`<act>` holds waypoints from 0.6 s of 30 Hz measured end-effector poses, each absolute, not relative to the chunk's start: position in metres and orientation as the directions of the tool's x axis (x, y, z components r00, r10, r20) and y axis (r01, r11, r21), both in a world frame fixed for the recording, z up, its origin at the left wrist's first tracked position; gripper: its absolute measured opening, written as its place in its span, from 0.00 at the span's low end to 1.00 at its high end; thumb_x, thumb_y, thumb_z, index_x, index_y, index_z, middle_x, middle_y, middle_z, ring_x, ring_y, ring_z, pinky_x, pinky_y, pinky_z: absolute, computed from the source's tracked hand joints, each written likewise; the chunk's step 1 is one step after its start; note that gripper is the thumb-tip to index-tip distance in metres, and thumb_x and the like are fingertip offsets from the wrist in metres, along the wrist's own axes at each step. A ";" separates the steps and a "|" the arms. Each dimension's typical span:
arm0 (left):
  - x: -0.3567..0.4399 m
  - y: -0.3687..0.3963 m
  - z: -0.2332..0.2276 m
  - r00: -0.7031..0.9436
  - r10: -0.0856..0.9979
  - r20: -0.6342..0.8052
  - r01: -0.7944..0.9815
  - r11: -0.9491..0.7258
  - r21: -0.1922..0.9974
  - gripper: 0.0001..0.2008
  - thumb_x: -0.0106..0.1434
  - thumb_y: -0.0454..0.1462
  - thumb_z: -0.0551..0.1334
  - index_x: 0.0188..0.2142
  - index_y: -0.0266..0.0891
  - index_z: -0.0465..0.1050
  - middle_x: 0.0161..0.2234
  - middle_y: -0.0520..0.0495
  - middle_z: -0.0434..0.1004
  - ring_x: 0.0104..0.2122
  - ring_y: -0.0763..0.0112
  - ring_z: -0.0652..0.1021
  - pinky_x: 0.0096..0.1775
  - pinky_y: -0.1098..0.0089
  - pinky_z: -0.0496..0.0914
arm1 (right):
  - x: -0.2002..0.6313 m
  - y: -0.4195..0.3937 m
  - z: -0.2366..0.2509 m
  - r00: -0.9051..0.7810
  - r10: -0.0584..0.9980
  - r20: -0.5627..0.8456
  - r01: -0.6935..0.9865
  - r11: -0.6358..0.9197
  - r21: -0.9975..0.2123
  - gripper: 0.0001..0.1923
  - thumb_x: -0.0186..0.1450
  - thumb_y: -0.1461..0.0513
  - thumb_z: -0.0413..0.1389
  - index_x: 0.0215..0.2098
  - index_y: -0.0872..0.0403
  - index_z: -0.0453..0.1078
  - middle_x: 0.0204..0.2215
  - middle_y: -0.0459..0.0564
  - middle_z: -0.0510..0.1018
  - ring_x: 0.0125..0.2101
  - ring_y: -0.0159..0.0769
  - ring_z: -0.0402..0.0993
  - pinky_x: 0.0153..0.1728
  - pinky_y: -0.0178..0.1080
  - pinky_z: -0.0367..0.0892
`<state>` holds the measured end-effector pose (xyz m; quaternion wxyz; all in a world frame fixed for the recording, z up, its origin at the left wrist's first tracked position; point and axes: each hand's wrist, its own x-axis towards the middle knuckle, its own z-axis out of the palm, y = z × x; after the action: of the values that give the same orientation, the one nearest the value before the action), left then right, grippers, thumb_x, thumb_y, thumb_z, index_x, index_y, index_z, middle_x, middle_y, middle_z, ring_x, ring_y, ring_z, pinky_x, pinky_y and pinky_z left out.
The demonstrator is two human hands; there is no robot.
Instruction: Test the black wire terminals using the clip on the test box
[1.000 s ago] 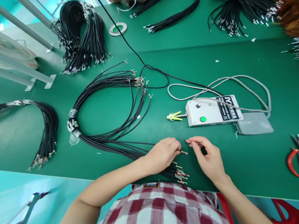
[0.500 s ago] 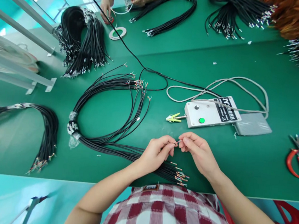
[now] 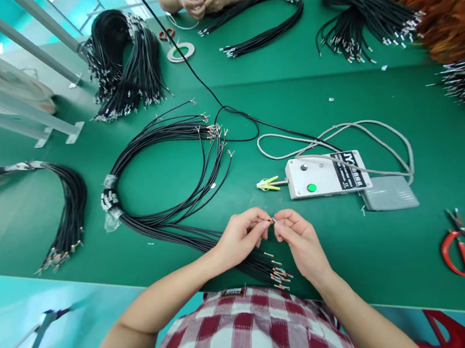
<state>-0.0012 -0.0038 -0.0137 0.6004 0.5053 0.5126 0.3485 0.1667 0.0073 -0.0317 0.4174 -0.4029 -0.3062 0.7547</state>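
My left hand (image 3: 245,233) pinches a black cable near its stripped end, just above the green table. Facing it, my right hand (image 3: 296,235) has its thumb and fingers closed on the thin wires at that same end; the fingertips of both hands almost meet. Below and behind my left hand runs a bundle of black cables (image 3: 176,233) with stripped, coloured ends fanned out by the table edge. The bundle curves round to the left, where white wrapping (image 3: 109,201) binds it. Its other ends (image 3: 214,132) splay into fine wires.
Beyond my hands lies a white control box (image 3: 305,176) with a yellow-green tip (image 3: 268,183), beside a grey pedal (image 3: 390,193). Red-handled pliers (image 3: 460,245) rest at right. More cable bundles (image 3: 127,69) and a tape roll (image 3: 181,52) lie farther back. A co-worker's hands (image 3: 203,0) are across the table.
My right hand has moved slightly left, closing up to my left fingertips. Across the table, the co-worker's hands have come together, away from the red-handled scissors.
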 end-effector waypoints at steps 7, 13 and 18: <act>0.000 -0.002 -0.014 0.210 0.940 -0.270 0.068 0.262 0.963 0.10 0.68 0.42 0.59 0.37 0.36 0.70 0.25 0.52 0.71 0.21 0.79 0.71 0.25 0.76 0.66 | 0.170 0.009 -0.032 -0.303 0.890 -0.341 -0.405 -0.444 -0.799 0.12 0.63 0.52 0.62 0.37 0.52 0.75 0.25 0.43 0.72 0.27 0.30 0.65 0.31 0.35 0.61; -0.001 -0.004 -0.017 0.232 0.937 -0.262 0.039 0.260 0.965 0.11 0.69 0.42 0.59 0.37 0.35 0.69 0.25 0.52 0.70 0.21 0.79 0.70 0.25 0.77 0.64 | 0.161 0.009 -0.032 -0.253 0.912 -0.322 -0.309 -0.392 -0.867 0.11 0.59 0.53 0.66 0.32 0.52 0.76 0.26 0.44 0.74 0.25 0.29 0.64 0.31 0.36 0.63; 0.000 -0.007 -0.019 0.222 0.959 -0.176 0.070 0.165 0.984 0.09 0.70 0.41 0.57 0.45 0.38 0.69 0.34 0.49 0.70 0.24 0.81 0.68 0.26 0.76 0.65 | 0.160 0.011 -0.029 -0.256 0.907 -0.334 -0.234 -0.393 -0.889 0.14 0.58 0.51 0.66 0.29 0.52 0.75 0.20 0.42 0.70 0.22 0.29 0.62 0.29 0.36 0.63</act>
<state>-0.0005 -0.0071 -0.0186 0.5821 0.5215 0.4934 0.3817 0.1597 0.0111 -0.0292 0.4074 -0.4539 -0.3708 0.7004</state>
